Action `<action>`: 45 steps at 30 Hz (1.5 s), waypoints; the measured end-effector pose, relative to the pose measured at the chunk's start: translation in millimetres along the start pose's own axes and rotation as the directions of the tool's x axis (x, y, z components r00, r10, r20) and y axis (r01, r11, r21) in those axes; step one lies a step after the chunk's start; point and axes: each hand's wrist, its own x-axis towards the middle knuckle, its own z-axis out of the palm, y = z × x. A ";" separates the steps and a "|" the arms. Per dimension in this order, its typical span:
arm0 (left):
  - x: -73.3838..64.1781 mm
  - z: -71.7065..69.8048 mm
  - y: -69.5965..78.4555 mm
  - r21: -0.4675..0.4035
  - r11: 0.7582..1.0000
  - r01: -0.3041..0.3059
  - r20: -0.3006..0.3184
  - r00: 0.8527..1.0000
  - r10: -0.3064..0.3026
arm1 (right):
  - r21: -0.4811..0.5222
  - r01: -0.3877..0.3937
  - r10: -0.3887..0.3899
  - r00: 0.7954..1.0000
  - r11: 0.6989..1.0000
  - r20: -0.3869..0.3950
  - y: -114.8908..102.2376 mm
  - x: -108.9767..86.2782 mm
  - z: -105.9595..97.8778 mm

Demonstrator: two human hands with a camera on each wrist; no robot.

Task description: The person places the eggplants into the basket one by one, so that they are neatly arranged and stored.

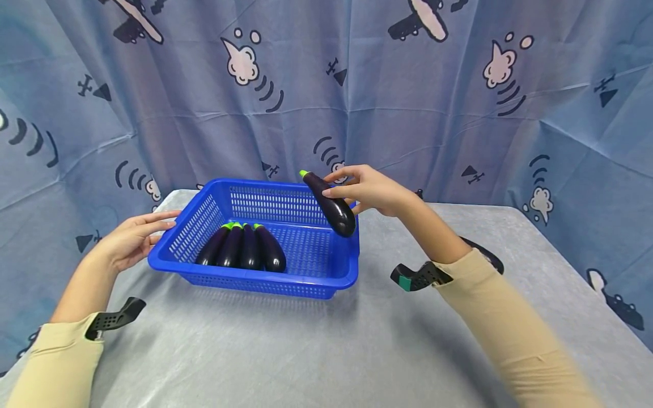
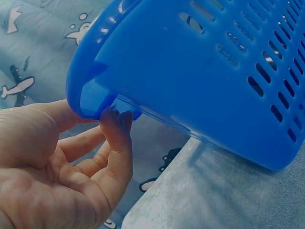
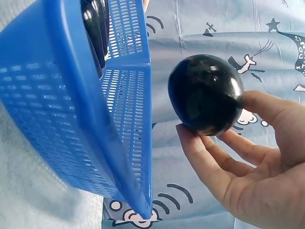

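Note:
A blue plastic basket (image 1: 306,286) with slotted walls stands on the table. Several dark purple eggplants (image 1: 250,249) with green tips lie side by side in its left half. At the basket's left end, my left hand (image 1: 134,238) grips the rim, thumb and fingertips meeting at the edge in the left wrist view. Over the right end of the basket, my right hand (image 1: 374,190) pinches another eggplant (image 1: 334,209) between thumb and fingers. It hangs tilted, green tip up to the left and round end down; the right wrist view faces that round end (image 3: 205,95).
One more eggplant (image 1: 484,255) lies on the table to the right, partly hidden behind my right forearm. A grey cloth covers the table (image 1: 306,351). Blue printed curtains (image 1: 398,113) hang close behind it and along both sides.

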 end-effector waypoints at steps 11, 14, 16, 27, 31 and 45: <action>-0.8 0.6 -0.8 -0.015 1.000 -0.012 0.005 1.000 0.012 | -0.006 -0.006 0.006 1.000 1.000 0.025 -11.7 13.6 12.9; -0.7 0.8 -0.5 -0.019 1.000 -0.015 0.008 1.000 0.015 | -0.013 -0.014 0.014 0.999 1.000 0.034 -14.2 18.3 17.0; -0.7 0.8 -0.3 -0.019 1.000 -0.016 0.009 1.000 0.016 | -0.019 -0.022 0.023 0.999 1.000 0.040 -15.7 21.6 20.0; -0.7 0.4 0.3 -0.015 1.000 -0.014 0.012 1.000 0.014 | -0.027 -0.079 0.080 0.996 0.996 0.039 -19.0 43.8 37.2; 0.2 1.0 0.9 -0.005 1.000 -0.005 0.004 1.000 0.005 | -0.006 -0.111 0.112 0.992 0.994 0.061 -18.9 50.7 42.9; 0.4 1.7 1.4 0.002 1.000 0.018 -0.020 1.000 -0.018 | -0.010 -0.196 0.196 0.972 0.980 0.131 -17.2 76.7 60.5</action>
